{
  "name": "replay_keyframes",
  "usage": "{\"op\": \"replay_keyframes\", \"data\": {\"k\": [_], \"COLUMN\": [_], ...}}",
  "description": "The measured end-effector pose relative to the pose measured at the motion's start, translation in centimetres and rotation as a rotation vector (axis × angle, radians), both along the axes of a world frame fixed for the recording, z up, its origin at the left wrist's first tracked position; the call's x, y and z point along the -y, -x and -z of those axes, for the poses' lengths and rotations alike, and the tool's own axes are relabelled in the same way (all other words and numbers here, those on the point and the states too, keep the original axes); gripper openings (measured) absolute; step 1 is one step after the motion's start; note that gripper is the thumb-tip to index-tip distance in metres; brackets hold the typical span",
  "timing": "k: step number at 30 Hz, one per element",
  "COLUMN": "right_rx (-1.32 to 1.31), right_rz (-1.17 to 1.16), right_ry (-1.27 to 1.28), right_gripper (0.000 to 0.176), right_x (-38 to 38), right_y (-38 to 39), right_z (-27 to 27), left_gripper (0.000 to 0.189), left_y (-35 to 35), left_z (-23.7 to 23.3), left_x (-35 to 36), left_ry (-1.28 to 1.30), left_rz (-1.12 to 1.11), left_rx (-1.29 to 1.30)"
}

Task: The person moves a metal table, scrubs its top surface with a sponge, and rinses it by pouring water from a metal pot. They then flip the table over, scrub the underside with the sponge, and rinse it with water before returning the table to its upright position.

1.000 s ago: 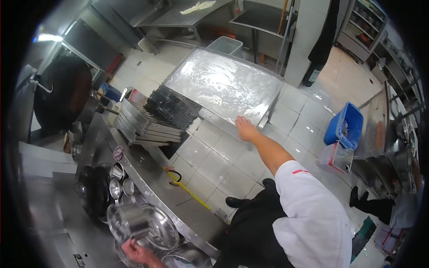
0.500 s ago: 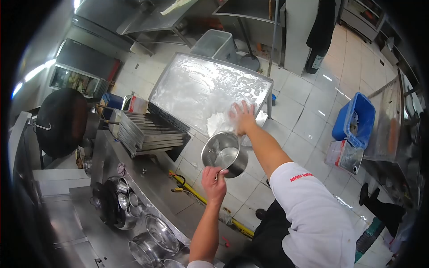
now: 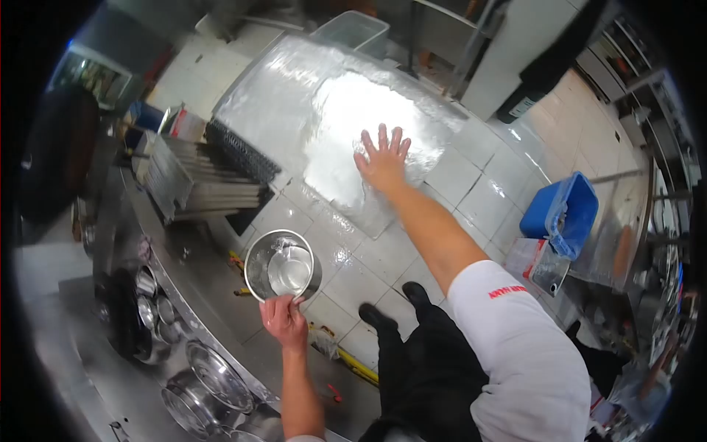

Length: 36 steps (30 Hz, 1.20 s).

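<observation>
My left hand is closed on the near side of a round metal pot, held over the floor beside the steel counter. Some clear liquid shows at the bottom of the pot. Fingers spread, my right hand reaches over the near part of a wet, shiny metal table. A bright white sheet of liquid covers the table's middle around that hand.
Metal filter racks stand left of the table. Several steel bowls and a lidded pot sit on the counter at lower left. A blue bin is on the right, and a clear plastic tub stands behind the table. The tiled floor looks wet.
The pot in my left hand has moved left, away from the table. My right hand stays over the table, fingers spread, while the white liquid there has spread out. The view has shifted.
</observation>
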State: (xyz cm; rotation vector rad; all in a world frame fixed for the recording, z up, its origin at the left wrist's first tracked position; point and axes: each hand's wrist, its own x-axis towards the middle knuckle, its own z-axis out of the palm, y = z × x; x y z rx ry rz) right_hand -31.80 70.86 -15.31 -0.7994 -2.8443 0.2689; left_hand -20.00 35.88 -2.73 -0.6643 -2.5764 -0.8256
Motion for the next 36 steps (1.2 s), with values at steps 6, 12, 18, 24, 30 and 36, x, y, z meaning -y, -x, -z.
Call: {"op": "replay_keyframes", "data": {"k": [6,12,18,24,30,36], "right_rx": [-0.013,0.056,0.112,0.175,0.186,0.167], "right_rz": [-0.235,-0.392,-0.428,-0.430,-0.454,-0.466], "right_ry": [-0.129,-0.170,-0.109,-0.097,-0.077,-0.080], "right_gripper": [0.070,0.066,0.062,0.064,0.064,0.063], "right_x": [2.4,2.9,2.6,2.9,3.0,3.0], "right_y": [2.1,3.1,3.5,3.9,4.1,4.2], "right_z": [-0.3,-0.6,-0.8,-1.3,-1.5,-1.4], "left_gripper": [0.017,0.016,0.012,0.033,0.037,0.036], "left_y": [6.5,12.7,16.8,24.4,32.6,32.3], "left_z": [14.4,31.9,42.5,43.9,39.5,36.6], "left_x": [6.7,4.2,-4.1,-9.1,-11.0,-16.3], "left_ry": [0.203,0.093,-0.027,-0.011,0.156,0.721], "left_rz": [0.257,0.639,0.475,0.070,0.203,0.586], "left_rx": [0.144,0.307,0.565,0.945,0.873,0.646]}}
